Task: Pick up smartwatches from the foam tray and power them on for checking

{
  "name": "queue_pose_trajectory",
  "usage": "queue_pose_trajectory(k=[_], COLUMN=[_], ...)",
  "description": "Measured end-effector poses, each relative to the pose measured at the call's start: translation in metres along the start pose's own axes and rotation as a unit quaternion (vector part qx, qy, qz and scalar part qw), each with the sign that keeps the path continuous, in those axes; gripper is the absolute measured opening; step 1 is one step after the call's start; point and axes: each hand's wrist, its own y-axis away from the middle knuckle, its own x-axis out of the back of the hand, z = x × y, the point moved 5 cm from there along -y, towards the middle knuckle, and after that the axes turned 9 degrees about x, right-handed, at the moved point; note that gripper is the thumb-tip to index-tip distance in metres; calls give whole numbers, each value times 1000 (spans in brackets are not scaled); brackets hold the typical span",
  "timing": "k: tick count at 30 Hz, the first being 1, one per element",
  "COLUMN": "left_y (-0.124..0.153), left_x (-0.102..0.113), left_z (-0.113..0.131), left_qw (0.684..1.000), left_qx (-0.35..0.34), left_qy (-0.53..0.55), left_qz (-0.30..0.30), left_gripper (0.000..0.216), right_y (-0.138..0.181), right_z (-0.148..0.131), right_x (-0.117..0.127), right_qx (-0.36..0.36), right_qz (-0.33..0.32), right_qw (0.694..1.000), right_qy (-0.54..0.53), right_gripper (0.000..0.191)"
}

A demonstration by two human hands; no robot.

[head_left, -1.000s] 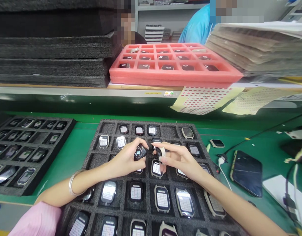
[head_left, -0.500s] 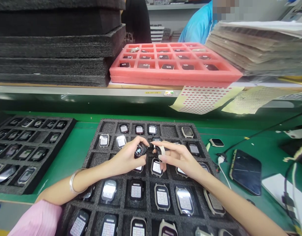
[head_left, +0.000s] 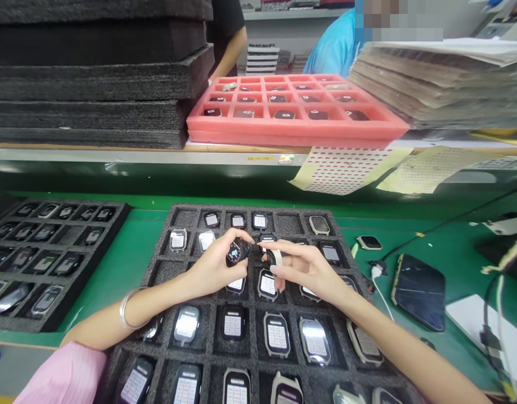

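My left hand [head_left: 218, 259] is closed on a dark smartwatch body [head_left: 236, 252] with a lit screen, its face tilted up. Close by on the right, my right hand [head_left: 303, 268] pinches a second watch body [head_left: 274, 258] with a pale case, turned edge-on between thumb and fingers. Both hands are held over a dark grey foam tray [head_left: 252, 359], whose compartments hold many strapless watch bodies. Several of those, such as a pale-framed watch [head_left: 277, 335], show white lit screens with a grid. My hands cover some of the middle compartments.
Another foam tray [head_left: 59, 289] with watches lies at left. On the right are a loose watch [head_left: 369, 242], a phone [head_left: 419, 292] and cables [head_left: 382, 280]. The shelf above carries black foam [head_left: 94, 84], a pink tray [head_left: 292, 134] and stacked sheets [head_left: 443, 84]. Two people are beyond.
My left hand has turned the dark watch slightly and shifted it a little left. The right hand keeps nearly the same place. Behind the shelf, a person's bare arm has come into view.
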Motion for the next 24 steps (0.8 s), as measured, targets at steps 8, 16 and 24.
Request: queue_pose_trajectory(k=[8, 16, 24], left_y=[-3, -8, -4], left_x=[-5, -13, -14], left_z=[-10, -19, -11], left_qw=[995, 929, 936], left_qx=[47, 146, 134], left_qy=[81, 326, 301], left_qz=[-28, -98, -123], left_gripper=[38, 36, 34], right_y=[-2, -5, -3], right_z=[3, 9, 11], right_x=[2, 2, 8], right_qx=[-19, -31, -26], right_qz=[6, 44, 68], right_qw=[999, 994, 996], right_qy=[-26, -96, -58], right_gripper=[52, 34, 41])
